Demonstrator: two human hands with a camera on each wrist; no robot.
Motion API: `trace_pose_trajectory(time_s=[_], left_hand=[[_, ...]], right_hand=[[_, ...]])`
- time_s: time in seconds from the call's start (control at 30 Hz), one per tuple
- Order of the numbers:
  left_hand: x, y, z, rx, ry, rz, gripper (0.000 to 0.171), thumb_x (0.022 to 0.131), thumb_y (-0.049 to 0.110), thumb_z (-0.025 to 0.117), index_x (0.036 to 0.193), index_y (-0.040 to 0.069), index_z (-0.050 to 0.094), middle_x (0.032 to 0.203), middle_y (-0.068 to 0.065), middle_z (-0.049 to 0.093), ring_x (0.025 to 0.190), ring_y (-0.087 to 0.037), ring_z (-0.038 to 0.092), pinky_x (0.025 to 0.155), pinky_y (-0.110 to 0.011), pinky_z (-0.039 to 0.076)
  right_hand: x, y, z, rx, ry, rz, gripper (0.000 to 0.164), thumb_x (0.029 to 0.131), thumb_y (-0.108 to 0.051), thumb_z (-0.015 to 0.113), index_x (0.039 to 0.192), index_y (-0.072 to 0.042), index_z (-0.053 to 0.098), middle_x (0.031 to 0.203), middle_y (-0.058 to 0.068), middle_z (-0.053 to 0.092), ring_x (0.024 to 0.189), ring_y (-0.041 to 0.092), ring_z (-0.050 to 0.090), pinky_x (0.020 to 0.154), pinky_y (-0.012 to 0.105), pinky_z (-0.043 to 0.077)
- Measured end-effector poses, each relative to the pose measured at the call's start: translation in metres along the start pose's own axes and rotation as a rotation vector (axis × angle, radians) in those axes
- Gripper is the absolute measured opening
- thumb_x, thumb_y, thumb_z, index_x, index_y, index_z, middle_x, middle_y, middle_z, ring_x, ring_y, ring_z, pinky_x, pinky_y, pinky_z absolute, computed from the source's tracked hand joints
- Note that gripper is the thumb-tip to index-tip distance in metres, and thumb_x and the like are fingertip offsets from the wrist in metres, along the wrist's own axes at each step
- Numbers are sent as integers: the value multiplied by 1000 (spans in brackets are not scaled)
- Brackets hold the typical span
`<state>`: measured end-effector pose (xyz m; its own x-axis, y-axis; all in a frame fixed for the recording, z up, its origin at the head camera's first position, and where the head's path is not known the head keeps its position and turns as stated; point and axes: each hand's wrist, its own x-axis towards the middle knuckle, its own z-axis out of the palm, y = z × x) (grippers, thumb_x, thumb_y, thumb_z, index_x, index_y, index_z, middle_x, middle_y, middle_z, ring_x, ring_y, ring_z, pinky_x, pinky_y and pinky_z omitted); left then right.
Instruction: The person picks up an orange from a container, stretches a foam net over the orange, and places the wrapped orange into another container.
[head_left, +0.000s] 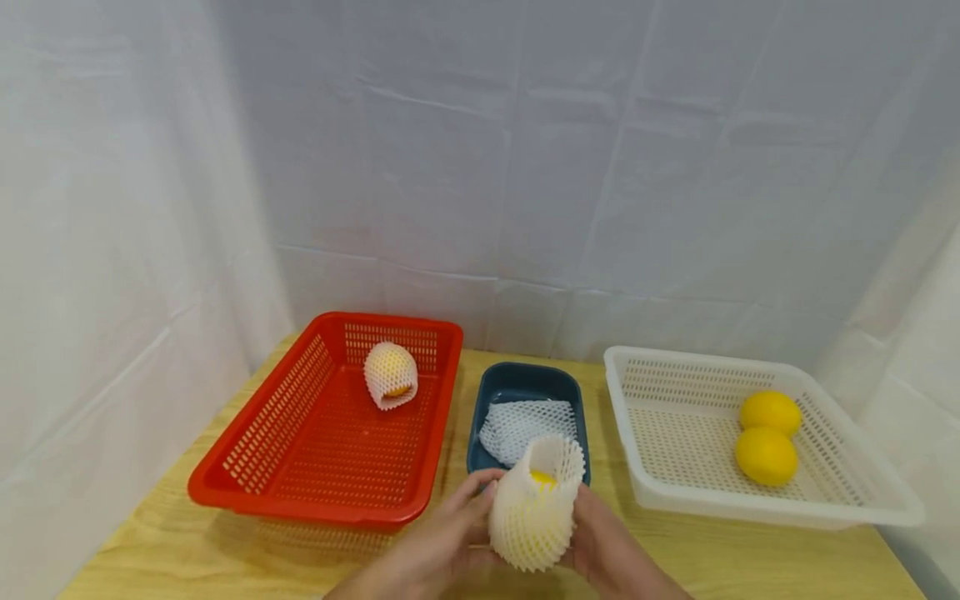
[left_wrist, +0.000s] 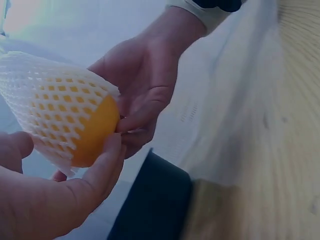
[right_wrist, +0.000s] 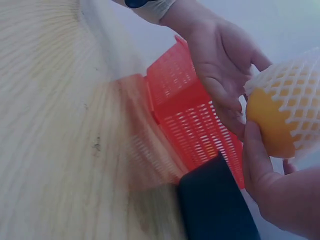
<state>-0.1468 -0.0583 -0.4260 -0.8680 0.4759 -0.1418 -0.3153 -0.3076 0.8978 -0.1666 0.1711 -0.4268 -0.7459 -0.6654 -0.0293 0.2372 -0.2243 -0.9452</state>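
Close to the front of the table, both hands hold a yellow fruit partly covered by a white foam net sleeve. My left hand grips it from the left, my right hand from the right. Fingers of both meet at the fruit's bare lower end, which shows in the wrist views. The sleeve's other end gapes open upward in the head view, with a bit of yellow inside. Just behind the hands, a dark blue tray contains flat white foam nets.
On the left stands a red basket with one sleeved fruit near its back. A white basket on the right holds two bare yellow fruits. White sheets hang behind and beside the wooden table.
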Motion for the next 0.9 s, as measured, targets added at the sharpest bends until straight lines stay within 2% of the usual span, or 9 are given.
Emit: trace_pose_trajectory(time_s=[0.07,0.17,0.37,0.5,0.6,0.77,0.9], left_hand=[[2,3,1,-15,5,15,50,102,41,47,140,9,38,119,-9,58,103,-26,62,88,-42,52],[3,5,1,-29,6,22,49,102,40,47,140,9,40,121,-9,58,105,-25,62,90,-43,52],[3,6,2,-50,28,46,60,102,41,45,149,6,32,127,-12,55,104,-21,59,88,-37,54],[4,9,2,-61,18,50,64,102,41,47,150,3,27,128,-14,53,104,-21,58,88,-37,54],[4,10,3,-64,3,53,64,102,39,47,149,2,24,130,-15,52,108,-23,58,89,-39,53],[5,11,4,-60,4,48,62,102,37,49,147,3,25,131,-14,52,109,-23,58,87,-39,53],[6,11,4,-67,10,48,56,101,33,52,143,3,31,125,-12,56,105,-22,60,88,-40,53]], right_hand=[[1,-1,0,-4,-26,-57,37,108,-31,22,139,-31,42,135,-5,53,120,15,52,98,41,46],[3,-4,-1,-19,-21,-68,36,108,-30,22,136,-32,44,130,-4,56,116,14,55,96,39,48],[4,-7,-1,10,52,-43,36,108,-32,25,125,-19,53,114,1,63,102,16,61,89,35,52],[5,-8,0,36,122,-1,36,107,-35,31,127,-12,49,113,4,64,101,18,62,88,36,53],[6,-7,0,47,138,9,37,107,-35,33,129,-9,47,113,5,64,101,19,62,89,37,53],[5,-5,1,105,119,-14,33,107,-33,30,124,-16,53,114,4,63,101,19,62,91,38,52],[4,-4,0,142,53,-43,38,107,-40,21,127,-27,50,123,1,58,110,18,59,95,40,49]])
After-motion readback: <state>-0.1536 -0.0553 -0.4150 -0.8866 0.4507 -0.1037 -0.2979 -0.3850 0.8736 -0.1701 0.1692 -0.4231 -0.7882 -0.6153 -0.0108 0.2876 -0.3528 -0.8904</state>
